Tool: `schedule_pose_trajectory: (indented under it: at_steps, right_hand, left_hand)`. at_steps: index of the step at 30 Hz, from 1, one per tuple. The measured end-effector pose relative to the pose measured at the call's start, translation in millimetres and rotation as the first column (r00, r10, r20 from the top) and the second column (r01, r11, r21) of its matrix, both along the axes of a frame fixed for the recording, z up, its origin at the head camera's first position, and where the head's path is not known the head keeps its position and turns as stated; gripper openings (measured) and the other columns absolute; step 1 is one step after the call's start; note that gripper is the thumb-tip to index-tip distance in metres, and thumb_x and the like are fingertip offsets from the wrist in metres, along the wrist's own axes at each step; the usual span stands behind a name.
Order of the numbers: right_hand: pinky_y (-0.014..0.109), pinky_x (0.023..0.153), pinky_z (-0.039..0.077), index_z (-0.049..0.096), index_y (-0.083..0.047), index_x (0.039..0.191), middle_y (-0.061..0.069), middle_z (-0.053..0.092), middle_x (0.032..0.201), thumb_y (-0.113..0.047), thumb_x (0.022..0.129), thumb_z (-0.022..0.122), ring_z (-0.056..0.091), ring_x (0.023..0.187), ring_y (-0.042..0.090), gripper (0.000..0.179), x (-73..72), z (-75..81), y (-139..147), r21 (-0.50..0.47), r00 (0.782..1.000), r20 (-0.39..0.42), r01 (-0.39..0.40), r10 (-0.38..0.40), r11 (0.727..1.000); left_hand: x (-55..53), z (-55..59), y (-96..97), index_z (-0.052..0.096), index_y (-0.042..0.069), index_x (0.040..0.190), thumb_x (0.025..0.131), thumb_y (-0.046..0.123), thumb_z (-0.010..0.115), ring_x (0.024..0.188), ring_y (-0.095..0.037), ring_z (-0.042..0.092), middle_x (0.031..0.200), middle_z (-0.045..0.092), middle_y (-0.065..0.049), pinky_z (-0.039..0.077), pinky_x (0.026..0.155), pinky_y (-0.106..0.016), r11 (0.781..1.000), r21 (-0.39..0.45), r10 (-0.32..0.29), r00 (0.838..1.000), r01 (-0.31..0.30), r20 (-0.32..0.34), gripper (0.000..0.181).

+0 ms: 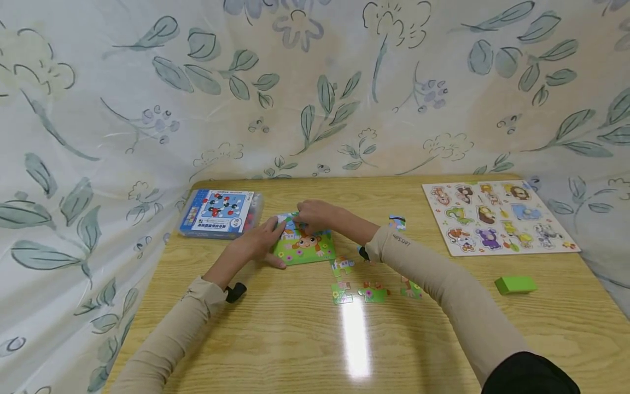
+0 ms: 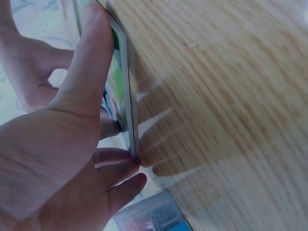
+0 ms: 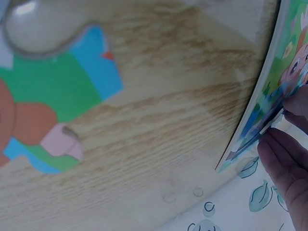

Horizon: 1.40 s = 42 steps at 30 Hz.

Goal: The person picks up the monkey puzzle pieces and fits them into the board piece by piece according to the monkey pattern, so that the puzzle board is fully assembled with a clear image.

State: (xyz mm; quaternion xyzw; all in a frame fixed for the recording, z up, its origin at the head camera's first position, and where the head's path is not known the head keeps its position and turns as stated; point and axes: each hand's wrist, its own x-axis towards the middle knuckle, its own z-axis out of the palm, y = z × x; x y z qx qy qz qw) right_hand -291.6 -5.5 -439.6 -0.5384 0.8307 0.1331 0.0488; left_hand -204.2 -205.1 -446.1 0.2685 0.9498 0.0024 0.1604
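The monkey puzzle board (image 1: pixel 305 247) lies flat on the wooden table (image 1: pixel 295 339), near its far centre. The left hand (image 1: pixel 259 244) rests at the board's 9 o'clock edge, thumb and fingers curled against the rim — steadying it. The right hand (image 1: pixel 315 214) sits over the board's 12 o'clock corner, fingertips pinching a small puzzle piece (image 1: pixel 290 219) against the picture. Loose pieces (image 1: pixel 366 290) lie at the board's 4 o'clock — a blue box (image 1: pixel 219 212) at its 10 o'clock, an animal peg board (image 1: pixel 497 216) and a green block (image 1: pixel 515 284) far off toward 3 o'clock.
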Motion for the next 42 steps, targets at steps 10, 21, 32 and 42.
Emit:
schedule_pose_trajectory:
  at_steps: [10, 21, 32, 42]
  right_hand:
    - [0.026, 0.067, 0.041, 0.067, -0.013, 0.115, 0.008, 0.061, 0.102, -0.022, 0.096, 0.058, 0.047, 0.079, 0.015, 0.023, 0.7, -1.0, -3, 0.022, 1.000, -0.014, 0.006, -0.005, 1.000]
    - [0.024, 0.062, 0.034, 0.068, -0.015, 0.116, 0.009, 0.060, 0.101, -0.024, 0.095, 0.059, 0.041, 0.075, 0.015, 0.024, -0.4, 2.0, -2, 0.021, 0.999, -0.045, -0.010, 0.011, 1.000]
    - [0.025, 0.064, 0.039, 0.061, -0.016, 0.133, 0.010, 0.058, 0.103, -0.025, 0.098, 0.056, 0.041, 0.077, 0.014, 0.037, -3.8, 5.5, -1, -0.014, 0.997, 0.072, 0.037, -0.036, 0.999]
    - [0.022, 0.065, 0.035, 0.063, -0.013, 0.128, 0.011, 0.060, 0.098, -0.015, 0.100, 0.054, 0.039, 0.073, 0.013, 0.030, -13.5, -0.2, 3, -0.134, 0.969, 0.237, 0.105, -0.071, 0.985]
  left_hand:
    - [1.5, 1.2, 0.9, 0.017, 0.000, 0.154, 0.077, 0.065, 0.069, 0.112, -0.028, 0.044, 0.137, 0.032, -0.020, 0.045, 0.098, -0.041, 0.999, -0.033, -0.006, 1.000, 0.006, -0.016, 0.113]
    - [-0.8, 1.2, 0.2, 0.019, 0.000, 0.154, 0.075, 0.069, 0.067, 0.104, -0.025, 0.044, 0.130, 0.034, -0.018, 0.048, 0.088, -0.036, 0.998, -0.059, -0.020, 0.999, 0.018, -0.043, 0.115]
    - [-1.0, 3.0, -0.6, 0.018, 0.001, 0.155, 0.076, 0.069, 0.067, 0.111, -0.028, 0.047, 0.142, 0.031, -0.022, 0.048, 0.095, -0.041, 0.998, -0.057, -0.013, 1.000, 0.012, -0.026, 0.115]
    - [-1.8, 2.1, 2.4, 0.013, 0.013, 0.157, 0.074, 0.068, 0.069, 0.102, -0.027, 0.047, 0.131, 0.035, -0.020, 0.047, 0.078, -0.036, 0.999, -0.049, 0.002, 1.000, -0.002, -0.002, 0.115]
